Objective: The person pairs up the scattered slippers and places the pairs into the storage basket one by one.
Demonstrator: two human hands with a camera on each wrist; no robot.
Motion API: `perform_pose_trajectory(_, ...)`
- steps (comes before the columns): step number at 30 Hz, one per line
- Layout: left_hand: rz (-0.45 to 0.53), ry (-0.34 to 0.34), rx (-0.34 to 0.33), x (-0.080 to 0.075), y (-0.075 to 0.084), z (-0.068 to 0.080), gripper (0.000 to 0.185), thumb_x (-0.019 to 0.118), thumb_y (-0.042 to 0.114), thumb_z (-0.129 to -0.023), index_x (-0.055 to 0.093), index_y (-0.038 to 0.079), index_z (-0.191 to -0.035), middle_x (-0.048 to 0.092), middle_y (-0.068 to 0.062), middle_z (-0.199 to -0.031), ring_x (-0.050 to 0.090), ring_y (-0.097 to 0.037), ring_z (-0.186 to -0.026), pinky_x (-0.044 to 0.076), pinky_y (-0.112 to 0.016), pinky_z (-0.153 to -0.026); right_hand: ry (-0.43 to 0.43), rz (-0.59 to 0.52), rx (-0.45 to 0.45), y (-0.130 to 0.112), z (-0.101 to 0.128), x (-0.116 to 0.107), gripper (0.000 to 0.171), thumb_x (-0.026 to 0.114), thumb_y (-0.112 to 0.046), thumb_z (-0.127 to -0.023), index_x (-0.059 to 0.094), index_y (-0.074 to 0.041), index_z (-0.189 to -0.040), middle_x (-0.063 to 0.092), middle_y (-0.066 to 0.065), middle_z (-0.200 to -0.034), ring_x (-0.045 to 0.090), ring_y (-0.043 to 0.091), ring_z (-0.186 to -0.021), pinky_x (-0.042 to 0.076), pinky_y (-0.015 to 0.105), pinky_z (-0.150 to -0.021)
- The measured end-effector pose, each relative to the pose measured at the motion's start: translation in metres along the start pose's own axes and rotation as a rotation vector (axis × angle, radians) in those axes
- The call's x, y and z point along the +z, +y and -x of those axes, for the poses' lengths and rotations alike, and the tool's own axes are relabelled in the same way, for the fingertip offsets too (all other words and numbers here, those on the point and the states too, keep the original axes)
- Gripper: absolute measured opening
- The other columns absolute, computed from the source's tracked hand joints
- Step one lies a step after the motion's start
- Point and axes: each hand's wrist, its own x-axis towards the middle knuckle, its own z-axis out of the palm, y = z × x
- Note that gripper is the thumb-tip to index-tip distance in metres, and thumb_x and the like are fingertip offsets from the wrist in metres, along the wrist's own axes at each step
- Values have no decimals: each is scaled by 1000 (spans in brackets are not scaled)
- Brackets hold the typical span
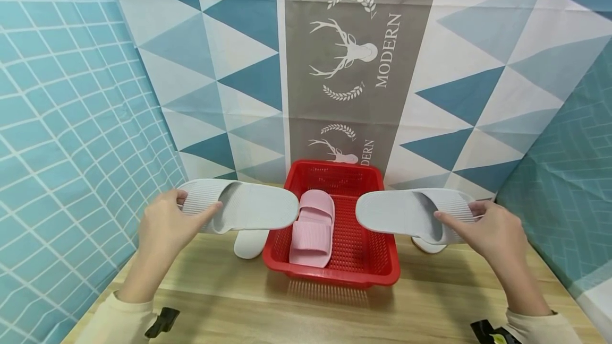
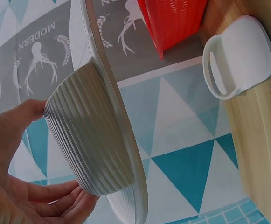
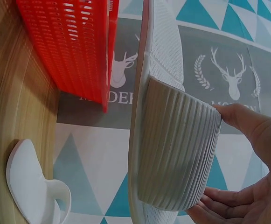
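The table [image 1: 229,309] was light brown with wood lines. A red basket [image 1: 330,276] sat on it, toward twelve o'clock. One white slipper [image 1: 250,246] lay at the basket's nine o'clock, another slipper [image 1: 428,247] at three.

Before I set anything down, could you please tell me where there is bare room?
It is bare inside the basket, between the pink slippers and the right wall, and on the wood along the basket's near side. Crowded are the basket's left half and both flanks, where white slippers lie, with grey slippers held above.
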Motion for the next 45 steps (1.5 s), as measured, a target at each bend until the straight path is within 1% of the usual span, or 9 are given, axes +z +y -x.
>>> perform_pose_trajectory(12,-15,20,17,2,1,6,73,73,60,-70,57,-5,-101,63,-26,-96,60,-41,-86,48,-48,-65,10,6,-27,-4,3,4,89,68,-67,-73,59,9,-118,63,31,-108,59,37,-83,39,27,-49)
perform_pose_trajectory(17,-40,-13,24,0,3,7,77,71,62,-71,60,-7,-105,64,-28,-102,61,-43,-90,50,-50,-67,36,28,-81,-6,5,4,85,69,-66,-72,63,6,-115,65,29,-106,60,35,-83,38,27,-49)
perform_pose_trajectory(21,-71,-59,28,-3,6,6,80,69,64,-72,61,-6,-109,63,-30,-106,61,-45,-93,50,-49,-63,50,36,-120,-8,6,4,77,71,-64,-72,68,5,-106,67,25,-98,60,31,-78,37,27,-49)
perform_pose_trajectory(27,-115,-126,32,-3,8,2,85,66,67,-72,62,-7,-113,62,-34,-108,60,-50,-95,50,-49,-61,-37,64,-117,-12,7,2,81,67,-66,-74,66,9,-105,68,26,-96,60,26,-70,39,26,-47)
perform_pose_trajectory(34,-128,-141,57,-1,12,-3,77,66,62,-74,64,-7,-108,63,-35,-99,62,-45,-86,46,-41,-55,-131,93,-79,-17,4,0,86,65,-68,-74,63,10,-110,66,30,-101,59,25,-70,39,26,-48)
perform_pose_trajectory(37,-128,-149,58,-1,14,-4,68,67,61,-74,65,-5,-92,62,-28,-82,60,-37,-72,39,-34,-48,-159,99,-73,-20,3,-1,85,65,-67,-74,63,11,-110,66,29,-100,58,24,-70,39,26,-48)
perform_pose_trajectory(40,-131,-168,49,0,17,-5,60,67,61,-74,56,2,-70,51,-13,-62,52,-26,-60,31,-30,-45,-176,102,-75,-23,2,-1,81,66,-66,-74,64,9,-106,66,23,-86,55,22,-66,38,26,-48)
perform_pose_trajectory(43,-131,-195,37,0,19,-6,60,67,62,-74,42,10,-58,37,-2,-55,42,-19,-55,28,-28,-44,-187,102,-83,-25,3,-1,72,67,-64,-75,66,5,-95,59,12,-69,51,19,-62,35,26,-48)
perform_pose_trajectory(45,-131,-210,31,0,21,-6,60,66,63,-74,39,12,-57,34,1,-54,40,-17,-54,27,-28,-43,-197,101,-82,-27,3,-1,67,67,-63,-75,66,2,-89,53,6,-63,49,18,-60,33,26,-48)
